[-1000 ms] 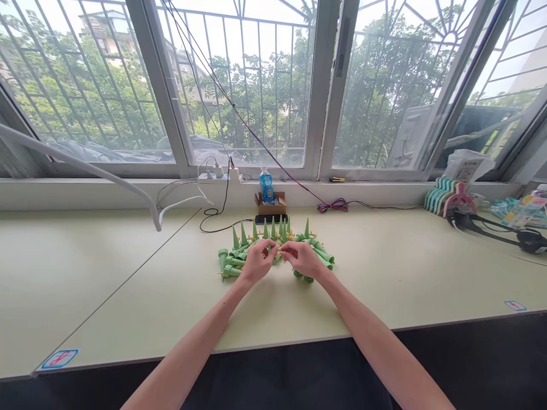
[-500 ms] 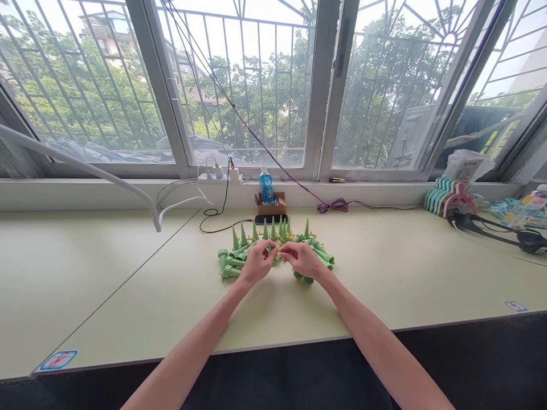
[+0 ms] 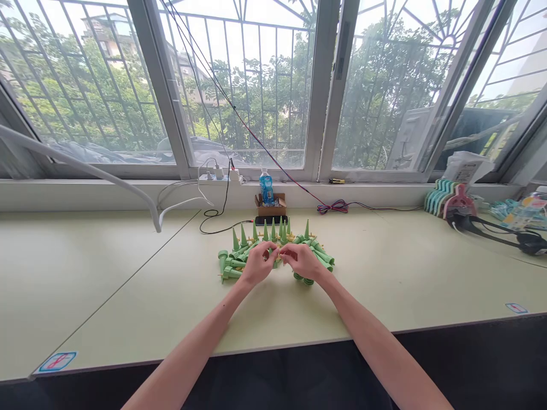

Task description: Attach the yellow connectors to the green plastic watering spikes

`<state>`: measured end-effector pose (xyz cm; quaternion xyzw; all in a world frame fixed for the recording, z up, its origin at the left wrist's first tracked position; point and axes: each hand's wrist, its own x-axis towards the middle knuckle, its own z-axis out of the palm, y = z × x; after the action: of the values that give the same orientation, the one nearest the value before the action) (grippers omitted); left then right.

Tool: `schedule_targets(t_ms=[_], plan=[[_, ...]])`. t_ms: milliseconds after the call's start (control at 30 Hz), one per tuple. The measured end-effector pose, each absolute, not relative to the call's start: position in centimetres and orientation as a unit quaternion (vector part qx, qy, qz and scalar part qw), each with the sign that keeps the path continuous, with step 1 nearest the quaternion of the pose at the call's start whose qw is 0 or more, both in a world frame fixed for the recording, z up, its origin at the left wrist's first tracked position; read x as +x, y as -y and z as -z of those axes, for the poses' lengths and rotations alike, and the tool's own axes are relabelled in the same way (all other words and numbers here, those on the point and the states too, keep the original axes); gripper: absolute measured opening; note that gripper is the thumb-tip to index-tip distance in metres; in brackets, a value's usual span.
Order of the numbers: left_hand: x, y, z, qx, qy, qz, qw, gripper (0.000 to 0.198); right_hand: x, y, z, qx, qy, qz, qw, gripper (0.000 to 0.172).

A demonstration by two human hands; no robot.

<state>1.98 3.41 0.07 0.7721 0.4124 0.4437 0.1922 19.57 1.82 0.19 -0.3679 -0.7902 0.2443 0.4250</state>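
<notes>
Fingers of the left hand (image 3: pixel 258 265) and right hand (image 3: pixel 304 262) are bent in narrowly, tips nearly meeting at a small yellow piece (image 3: pixel 279 257); which hand grips it, I cannot tell. Just beyond the fingers, upright green spikes (image 3: pixel 273 230) stand on the tabletop (image 3: pixel 282 319). More green spikes lie to their left (image 3: pixel 233 273) and right (image 3: pixel 323 257). Farther beyond them sit a dark phone (image 3: pixel 271 220) and an open cardboard box (image 3: pixel 272 210).

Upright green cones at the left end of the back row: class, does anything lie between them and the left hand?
Yes: green cones lying on their sides are between the left hand and those upright cones.
</notes>
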Motion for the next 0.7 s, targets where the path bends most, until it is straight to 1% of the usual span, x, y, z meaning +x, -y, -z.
schedule_targets(t_ms=[367,700], plan=[[2.04,-3.34,-0.25,0.765,-0.416,-0.446,0.209,0.022,19.52,-1.81,-0.2,-0.371,0.786,-0.248,0.429,0.016],[2.02,-3.32,-0.19,0.743,-0.414,-0.451,0.27,0.024,19.62,-1.93,-0.06,-0.357,0.782,-0.267,0.436,0.014]])
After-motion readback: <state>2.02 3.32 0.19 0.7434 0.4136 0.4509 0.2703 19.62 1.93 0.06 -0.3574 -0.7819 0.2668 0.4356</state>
